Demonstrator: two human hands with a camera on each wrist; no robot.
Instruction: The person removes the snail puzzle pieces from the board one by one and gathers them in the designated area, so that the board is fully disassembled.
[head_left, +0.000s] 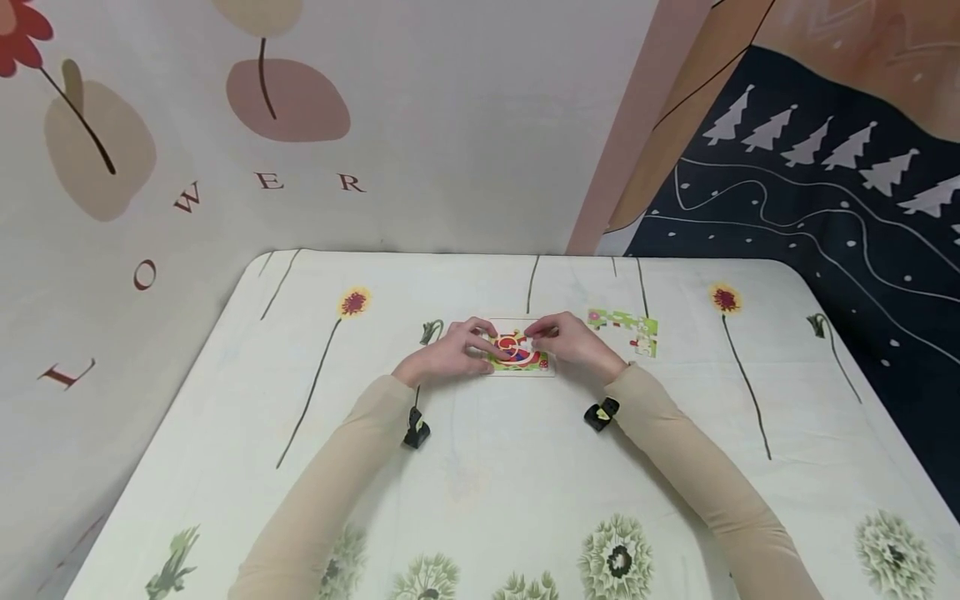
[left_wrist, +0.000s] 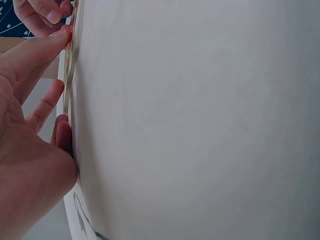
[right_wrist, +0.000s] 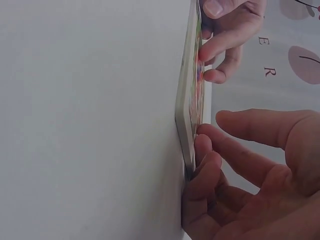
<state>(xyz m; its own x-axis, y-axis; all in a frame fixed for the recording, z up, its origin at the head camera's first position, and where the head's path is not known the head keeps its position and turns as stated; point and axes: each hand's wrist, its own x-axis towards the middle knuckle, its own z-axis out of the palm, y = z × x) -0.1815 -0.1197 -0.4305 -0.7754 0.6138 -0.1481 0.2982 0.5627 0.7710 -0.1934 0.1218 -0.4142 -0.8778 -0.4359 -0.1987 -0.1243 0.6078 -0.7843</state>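
Note:
A thin picture puzzle board with a red, yellow and blue picture on green lies flat between the two hands. My left hand rests spread fingertips on its left part; the left wrist view shows them touching its face. At the board's upper right is my right hand. Seen from the right wrist, the right thumb stands off the board, while the other fingers touch its face and edge. No piece shows between thumb and forefinger there. The fingers hide parts of the picture.
Right of the right hand lies a group of green puzzle pieces, some joined, around a gap. The white cloth on the table bears printed flowers. Behind stands a printed wall hanging, with dark blue fabric at the right.

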